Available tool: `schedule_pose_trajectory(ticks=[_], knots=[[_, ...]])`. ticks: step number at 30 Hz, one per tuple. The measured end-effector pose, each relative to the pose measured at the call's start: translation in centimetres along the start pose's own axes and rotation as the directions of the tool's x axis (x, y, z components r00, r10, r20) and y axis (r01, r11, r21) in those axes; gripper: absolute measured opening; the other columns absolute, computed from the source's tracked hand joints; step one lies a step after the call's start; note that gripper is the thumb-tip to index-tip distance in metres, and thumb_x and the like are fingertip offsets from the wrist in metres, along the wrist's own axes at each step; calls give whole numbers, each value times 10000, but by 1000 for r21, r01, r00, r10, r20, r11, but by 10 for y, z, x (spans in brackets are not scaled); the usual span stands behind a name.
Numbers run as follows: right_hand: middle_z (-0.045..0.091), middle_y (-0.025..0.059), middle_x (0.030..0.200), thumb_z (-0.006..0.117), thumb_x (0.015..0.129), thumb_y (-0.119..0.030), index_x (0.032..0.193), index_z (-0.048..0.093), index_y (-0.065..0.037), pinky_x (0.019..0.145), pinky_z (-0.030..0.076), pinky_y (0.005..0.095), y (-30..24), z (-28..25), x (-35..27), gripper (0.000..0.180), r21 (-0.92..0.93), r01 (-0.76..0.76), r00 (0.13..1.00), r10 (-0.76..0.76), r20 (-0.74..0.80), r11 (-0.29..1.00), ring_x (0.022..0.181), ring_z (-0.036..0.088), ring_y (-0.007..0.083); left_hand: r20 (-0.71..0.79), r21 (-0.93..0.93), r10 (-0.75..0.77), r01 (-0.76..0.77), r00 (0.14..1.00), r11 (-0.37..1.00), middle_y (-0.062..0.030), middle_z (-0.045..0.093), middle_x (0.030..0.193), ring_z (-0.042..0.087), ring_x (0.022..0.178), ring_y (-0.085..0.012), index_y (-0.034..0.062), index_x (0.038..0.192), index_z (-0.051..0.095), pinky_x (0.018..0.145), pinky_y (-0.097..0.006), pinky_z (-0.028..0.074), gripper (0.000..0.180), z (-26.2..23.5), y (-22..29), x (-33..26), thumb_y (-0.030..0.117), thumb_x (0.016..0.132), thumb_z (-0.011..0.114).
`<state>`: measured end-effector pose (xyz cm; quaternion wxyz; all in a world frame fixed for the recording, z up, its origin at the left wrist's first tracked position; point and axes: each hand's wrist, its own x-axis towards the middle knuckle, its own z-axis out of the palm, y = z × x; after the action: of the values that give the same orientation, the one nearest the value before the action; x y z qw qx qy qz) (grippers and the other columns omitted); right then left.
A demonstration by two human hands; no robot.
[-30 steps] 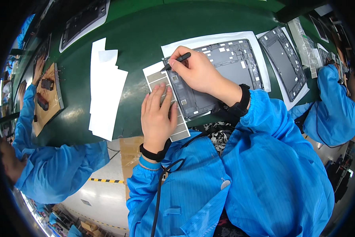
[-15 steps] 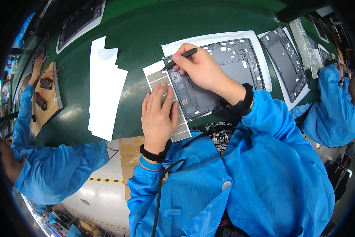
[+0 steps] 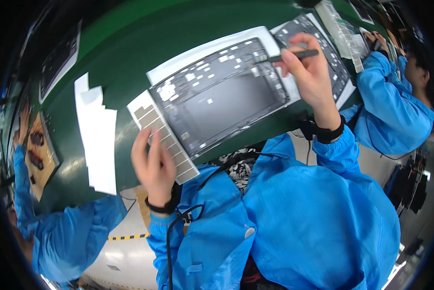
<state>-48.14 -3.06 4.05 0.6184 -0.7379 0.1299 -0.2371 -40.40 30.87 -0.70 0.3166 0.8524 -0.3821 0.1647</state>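
Head view is looking down on a green table point(image 3: 130, 43), and we are working over a flat dark grey panel point(image 3: 226, 101) that is lying on a white sheet point(image 3: 207, 50) in the middle of the table, just beyond our chest. Our right hand point(image 3: 311, 72) is hovering over the far right corner of that panel, its fingers point(image 3: 287, 60) pinching a slim dark pen-like tool point(image 3: 284, 57) whose tip is pointing left onto the panel's upper edge. Our left hand point(image 3: 154, 164) is resting at the near left, its fingers point(image 3: 139, 147) spreading flat and holding nothing, pressing on a white strip of grey squares point(image 3: 163, 137) that is lying along the panel's left edge. Left of the strip, white paper sheets point(image 3: 98, 140) are lying on the table. A second grey panel point(image 3: 323, 38) is sitting just right of ours. At the far right a person in a blue coat point(image 3: 396, 106) is working, and another blue sleeve point(image 3: 21, 183) is reaching in at the left near a brown board point(image 3: 40, 159).
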Motion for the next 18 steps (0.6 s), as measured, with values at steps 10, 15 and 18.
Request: schedule_pose_trajectory(ticks=[10,15,18], knots=[[616,38,832,646,928,-85,1092,486,-42,613,491,239,38,-71,-33,232,-31,-275,961,276,24,961,702,635,102,648,-230,19,171,762,958,-150,611,1097,613,998,-351,-21,1081,637,863,-396,505,255,28,124,56,89,856,689],[599,32,749,657,913,-78,1042,489,-42,577,462,251,35,-71,-29,214,-119,-261,963,267,38,958,667,615,95,630,-199,105,30,770,980,-143,576,1017,592,934,-341,-13,1020,604,812,-423,498,215,70,141,71,98,854,686],[582,39,684,665,907,-88,1033,484,-44,540,428,265,36,-71,-30,225,-264,-187,976,210,60,946,611,570,89,686,-120,47,49,726,992,-139,553,949,579,891,-339,5,966,563,772,-429,489,167,82,140,72,81,857,663]])
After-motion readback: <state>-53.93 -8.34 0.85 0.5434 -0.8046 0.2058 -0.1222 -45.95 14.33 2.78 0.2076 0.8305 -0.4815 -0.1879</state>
